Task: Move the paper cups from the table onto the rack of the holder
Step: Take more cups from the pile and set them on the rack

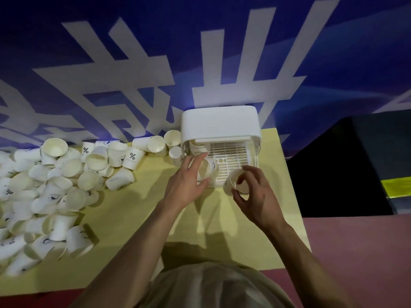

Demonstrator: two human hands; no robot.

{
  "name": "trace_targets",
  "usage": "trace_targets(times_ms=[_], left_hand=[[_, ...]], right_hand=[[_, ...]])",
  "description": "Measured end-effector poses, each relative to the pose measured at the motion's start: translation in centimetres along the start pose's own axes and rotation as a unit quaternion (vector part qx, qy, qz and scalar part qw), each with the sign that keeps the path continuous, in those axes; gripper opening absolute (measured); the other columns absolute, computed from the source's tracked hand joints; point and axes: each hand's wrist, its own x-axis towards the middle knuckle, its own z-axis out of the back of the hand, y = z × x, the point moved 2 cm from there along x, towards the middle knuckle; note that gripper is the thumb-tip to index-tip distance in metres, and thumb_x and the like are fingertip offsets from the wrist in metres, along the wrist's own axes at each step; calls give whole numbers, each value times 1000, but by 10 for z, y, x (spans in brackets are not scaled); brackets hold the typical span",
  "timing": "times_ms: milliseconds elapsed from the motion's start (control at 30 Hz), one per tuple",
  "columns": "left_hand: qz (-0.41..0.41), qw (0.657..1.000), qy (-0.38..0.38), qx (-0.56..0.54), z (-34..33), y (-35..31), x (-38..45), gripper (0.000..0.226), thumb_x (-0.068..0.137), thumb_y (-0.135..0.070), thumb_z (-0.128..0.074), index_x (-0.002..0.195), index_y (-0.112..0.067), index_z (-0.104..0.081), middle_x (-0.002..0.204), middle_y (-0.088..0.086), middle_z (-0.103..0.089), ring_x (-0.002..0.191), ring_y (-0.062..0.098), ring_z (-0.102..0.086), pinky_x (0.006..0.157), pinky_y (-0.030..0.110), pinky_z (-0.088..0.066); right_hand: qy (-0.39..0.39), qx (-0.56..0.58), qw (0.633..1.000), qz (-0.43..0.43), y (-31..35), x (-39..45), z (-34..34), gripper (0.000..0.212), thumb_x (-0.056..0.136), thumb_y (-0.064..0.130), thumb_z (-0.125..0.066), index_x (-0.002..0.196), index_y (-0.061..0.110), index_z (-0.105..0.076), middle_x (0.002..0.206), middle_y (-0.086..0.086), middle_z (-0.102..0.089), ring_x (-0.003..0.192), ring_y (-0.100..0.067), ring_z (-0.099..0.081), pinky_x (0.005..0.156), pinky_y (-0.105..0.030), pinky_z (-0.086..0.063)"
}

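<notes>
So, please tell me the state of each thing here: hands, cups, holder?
Left hand: grips a cup at the rack's left edge.
Right hand: holds a second cup, tilted, at the rack's front.
Holder: open at the front.
Rack: mostly bare.
Pile of cups: loose on the table, mostly tipped over.
</notes>
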Motion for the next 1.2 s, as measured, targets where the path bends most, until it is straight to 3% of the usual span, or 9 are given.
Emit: trace_targets(times_ms=[133,233,367,467,633,733,833,967,1200], left_hand=[[4,999,3,39,-13,-9,13,64,88,-48,-69,143,-41,-37,142,-8,-39,101,23,-67,70,42,-59],[41,996,28,69,-24,-12,23,65,88,-52,-67,144,-39,-38,146,-7,-37,109,26,-65,77,44,-58],[81,989,74,97,-39,-11,34,72,87,-56,-68,148,-38,-34,150,-6,-33,116,26,-62,83,43,-53],[104,983,104,110,-49,-4,38,74,87,-57,-68,150,-38,-32,153,-3,-31,123,29,-59,86,44,-52],[141,978,125,87,-63,9,40,81,89,-55,-67,156,-40,-24,158,-2,-28,131,31,-54,95,47,-51],[165,976,128,60,-67,18,39,84,89,-56,-67,157,-43,-17,155,1,-31,131,30,-54,94,46,-52],[163,979,113,47,-67,20,37,92,87,-54,-71,157,-39,-14,155,4,-30,128,33,-55,87,47,-53],[157,985,65,27,-60,23,30,92,80,-51,-78,150,-32,-23,148,6,-33,113,39,-62,78,48,-55],[153,988,8,-20,-36,34,-4,80,84,-63,-63,147,-35,-23,144,1,-37,111,31,-62,74,45,-55]], right_hand=[[6,28,999,-27,-12,-2,10,60,87,26,-76,138,28,-45,137,4,-42,114,-17,-56,86,-39,-59],[24,27,999,-37,-22,-2,14,69,90,28,-74,149,37,-40,140,2,-39,113,-15,-55,87,-34,-59],[35,19,999,-36,-35,-1,18,58,89,25,-75,142,32,-53,142,-1,-37,113,-18,-57,84,-38,-60],[42,33,998,-43,-45,0,19,55,87,25,-76,137,29,-53,144,-2,-36,122,-24,-54,85,-44,-59],[32,50,998,-38,-51,5,19,50,91,32,-73,136,28,-53,144,-2,-38,121,-26,-56,93,-43,-56],[38,54,997,-28,-49,11,17,47,94,37,-70,137,29,-51,144,-2,-38,123,-26,-55,96,-43,-55],[52,45,998,-15,-43,17,13,47,95,37,-68,138,29,-50,145,-3,-38,128,-25,-52,97,-43,-55],[74,29,997,19,-28,32,6,48,97,35,-66,141,25,-50,145,-6,-39,130,-26,-50,97,-43,-55],[127,-3,989,76,12,73,-18,51,97,27,-68,145,19,-51,145,-14,-42,128,-32,-49,102,-44,-49]])
